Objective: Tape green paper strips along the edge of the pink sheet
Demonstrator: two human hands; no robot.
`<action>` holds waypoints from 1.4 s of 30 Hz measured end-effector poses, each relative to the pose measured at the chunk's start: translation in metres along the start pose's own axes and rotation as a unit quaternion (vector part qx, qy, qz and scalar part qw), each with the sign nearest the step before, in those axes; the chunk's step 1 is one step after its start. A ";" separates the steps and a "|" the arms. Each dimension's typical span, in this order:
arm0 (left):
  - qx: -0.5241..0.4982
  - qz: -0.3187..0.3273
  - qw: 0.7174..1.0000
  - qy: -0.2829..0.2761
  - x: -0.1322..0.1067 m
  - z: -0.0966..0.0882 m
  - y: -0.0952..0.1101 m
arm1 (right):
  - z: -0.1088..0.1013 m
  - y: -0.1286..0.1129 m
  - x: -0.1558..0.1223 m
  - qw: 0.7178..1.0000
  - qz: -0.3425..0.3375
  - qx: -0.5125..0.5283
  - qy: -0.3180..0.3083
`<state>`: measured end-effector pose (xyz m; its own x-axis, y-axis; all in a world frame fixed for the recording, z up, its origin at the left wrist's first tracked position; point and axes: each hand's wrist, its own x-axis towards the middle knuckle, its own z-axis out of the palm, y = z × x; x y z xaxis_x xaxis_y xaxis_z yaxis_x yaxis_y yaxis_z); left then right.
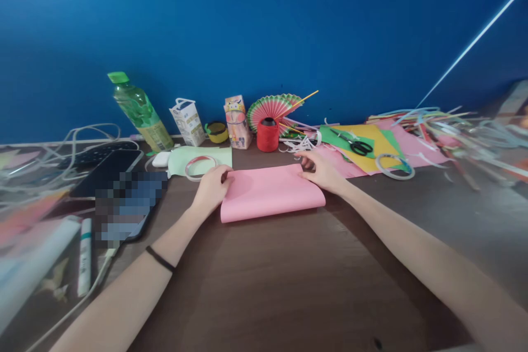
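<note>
A sheet of pink paper [268, 192] lies on the dark wooden table, bent over on itself with a rounded, uncreased fold toward me. At its far left corner, my left hand [213, 186] pinches the edge, fingers curled and thumb on the paper. The far right corner is between the thumb and bent fingers of my right hand [320, 171]. Just beyond my left hand are light green paper [220, 157] and a roll of tape [193, 170]. Behind the pink sheet stands a red thread spool [268, 136].
Scissors [358, 146] rest on coloured paper at the right, beside another tape roll [394, 169]. A green bottle [140, 113], cartons and a paper fan [277, 110] stand along the blue wall. Left are a phone [142, 203], cables and a marker [84, 258].
</note>
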<state>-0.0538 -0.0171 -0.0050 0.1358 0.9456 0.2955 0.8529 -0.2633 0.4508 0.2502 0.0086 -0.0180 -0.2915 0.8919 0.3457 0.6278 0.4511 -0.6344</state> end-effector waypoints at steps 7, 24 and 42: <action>-0.002 -0.003 1.000 -0.002 -0.001 0.000 0.002 | -0.020 -0.020 0.004 0.978 -0.072 -0.053 -0.187; 0.000 0.011 1.000 0.001 -0.002 -0.001 0.001 | 0.008 -0.121 -0.054 0.922 -0.181 -0.222 -0.259; -0.058 -0.042 0.997 -0.003 -0.003 -0.007 0.010 | 0.043 -0.122 -0.080 0.876 -0.214 -0.401 -0.161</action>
<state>-0.0497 -0.0235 0.0047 0.0701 0.9664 0.2471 0.7975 -0.2031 0.5681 0.1658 -0.1164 0.0026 -0.7320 0.6672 0.1380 0.6783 0.6945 0.2399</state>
